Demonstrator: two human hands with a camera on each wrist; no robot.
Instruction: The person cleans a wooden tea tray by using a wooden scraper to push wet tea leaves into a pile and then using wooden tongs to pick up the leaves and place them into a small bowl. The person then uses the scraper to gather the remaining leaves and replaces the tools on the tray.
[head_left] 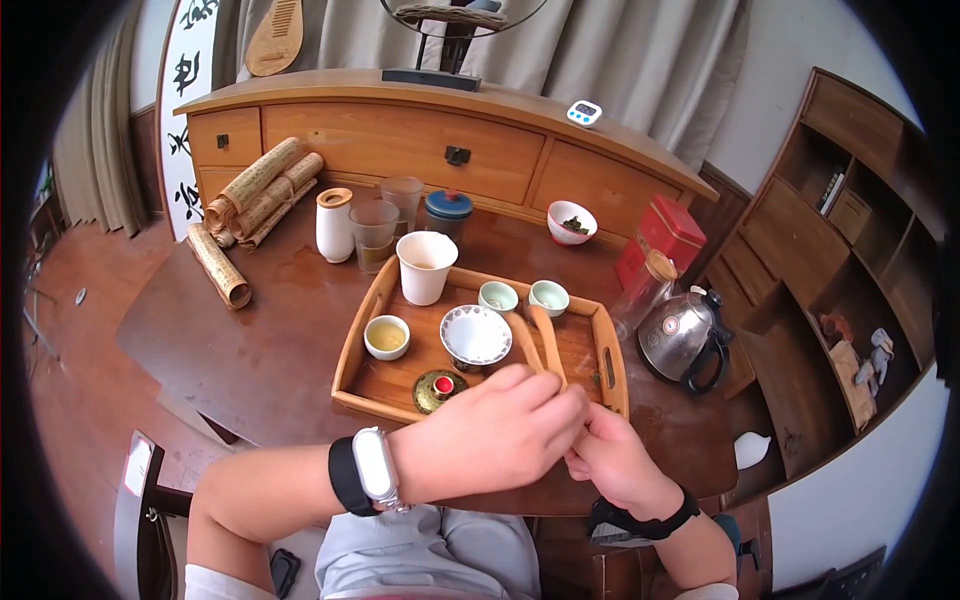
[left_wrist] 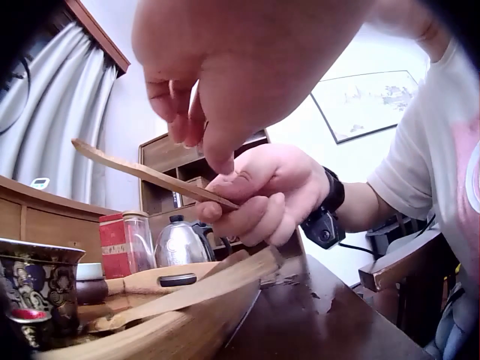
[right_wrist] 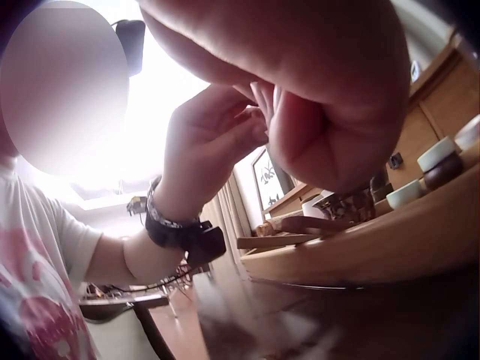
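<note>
My right hand (head_left: pixel 630 460) pinches the near end of a flat wooden strip (left_wrist: pixel 150 176), which slants up over the tray. My left hand (head_left: pixel 500 430) is beside and partly over it, fingers loosely bent, with nothing visible between them in the left wrist view. Lower down, a second wooden strip (left_wrist: pixel 195 296) crosses the near edge of the wooden tray (head_left: pixel 345 370). On the tray are a patterned bowl (head_left: pixel 476 336), a cup of yellow liquid (head_left: pixel 387 338), a tall white cup (head_left: pixel 425 268), two pale green cups (head_left: pixel 498 297) and a dark lid with a red knob (head_left: pixel 437 391).
Right of the tray stand a steel kettle (head_left: pixel 680 335), a glass jar (head_left: pixel 642 292) and a red tin (head_left: pixel 660 235). Behind it are a bowl of leaves (head_left: pixel 572 223), glasses (head_left: pixel 374 232), a white canister (head_left: pixel 335 228) and a blue-lidded jar (head_left: pixel 447 212). Rolled scrolls (head_left: pixel 265 190) lie at the left.
</note>
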